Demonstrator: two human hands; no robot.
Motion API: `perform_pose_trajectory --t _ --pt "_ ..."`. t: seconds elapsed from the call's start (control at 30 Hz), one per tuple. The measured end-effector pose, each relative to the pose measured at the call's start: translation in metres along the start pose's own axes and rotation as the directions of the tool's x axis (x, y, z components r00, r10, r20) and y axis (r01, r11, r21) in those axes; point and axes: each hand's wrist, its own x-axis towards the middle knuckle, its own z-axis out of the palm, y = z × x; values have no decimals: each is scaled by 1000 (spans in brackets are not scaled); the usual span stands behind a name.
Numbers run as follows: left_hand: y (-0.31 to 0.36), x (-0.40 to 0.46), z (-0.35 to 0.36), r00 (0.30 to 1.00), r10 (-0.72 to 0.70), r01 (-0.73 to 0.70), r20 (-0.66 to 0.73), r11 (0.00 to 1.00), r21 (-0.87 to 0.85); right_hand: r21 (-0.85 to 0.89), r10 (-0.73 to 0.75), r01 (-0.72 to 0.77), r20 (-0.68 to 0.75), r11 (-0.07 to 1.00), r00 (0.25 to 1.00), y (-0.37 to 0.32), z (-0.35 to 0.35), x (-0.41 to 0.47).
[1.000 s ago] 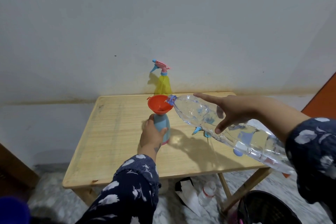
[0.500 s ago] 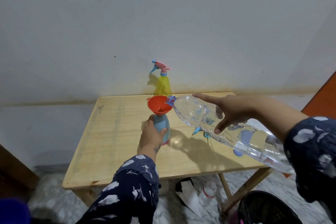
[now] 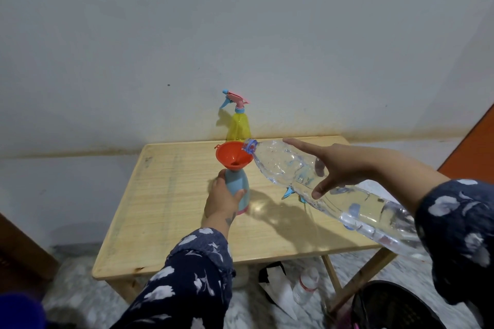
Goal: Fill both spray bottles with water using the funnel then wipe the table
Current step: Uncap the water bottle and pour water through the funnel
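Observation:
On the wooden table [image 3: 165, 211] stands a blue spray bottle [image 3: 238, 187] with no spray head, and my left hand [image 3: 220, 199] grips its body. An orange funnel [image 3: 234, 155] sits in its neck. My right hand [image 3: 331, 168] holds a large clear water bottle [image 3: 320, 187], tilted so its blue-ringed mouth rests over the funnel's right rim. A yellow spray bottle [image 3: 238, 128] with a pink and blue spray head stands at the table's back edge by the wall. A loose blue spray head [image 3: 290, 192] lies on the table, partly hidden behind the water bottle.
Under the table lie a black and white bag [image 3: 278, 291] and a small plastic bottle [image 3: 306, 286]. A black basket [image 3: 387, 307] sits on the floor at lower right. The wall runs directly behind the table, and an orange surface [image 3: 478, 147] is at far right.
The water bottle's mouth has stayed at the funnel's rim with a slightly steeper tilt. Both hands keep their grips and positions.

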Motion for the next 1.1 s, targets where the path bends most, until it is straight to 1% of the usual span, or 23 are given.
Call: perform_pose_trajectory --t 0.1,0.17,0.27,0.37,0.47,0.63,0.77,0.9,0.97,1.1 --pt "1 0 0 1000 0 0 3 1000 5 42 -7 9 -48 999 999 4 7 -3" --pt "1 0 0 1000 -7 7 1 1000 4 107 -22 33 -105 994 994 7 12 -4" --pt "2 -2 -2 1000 -17 17 -1 1000 16 254 -25 89 -245 963 969 19 17 -6" --pt "0 -1 -3 1000 -20 20 1 1000 15 331 5 134 -388 934 922 35 19 -9" --pt "-3 -1 -2 1000 -25 25 -13 1000 13 378 104 123 -526 918 844 52 23 -9" --pt "-9 2 2 999 -15 16 -41 1000 17 465 305 88 -701 881 644 84 33 3" --pt "-13 2 6 997 -24 25 -73 1000 16 538 426 87 -747 838 510 103 44 19" --pt "-12 0 12 994 -39 37 -98 999 -20 618 524 122 -741 777 419 119 57 43" --pt "-12 -1 13 995 -23 19 -101 999 -35 643 554 146 -736 752 389 123 62 55" --pt "-13 -2 14 996 -33 26 -81 997 -77 694 609 172 -704 699 365 128 70 73"
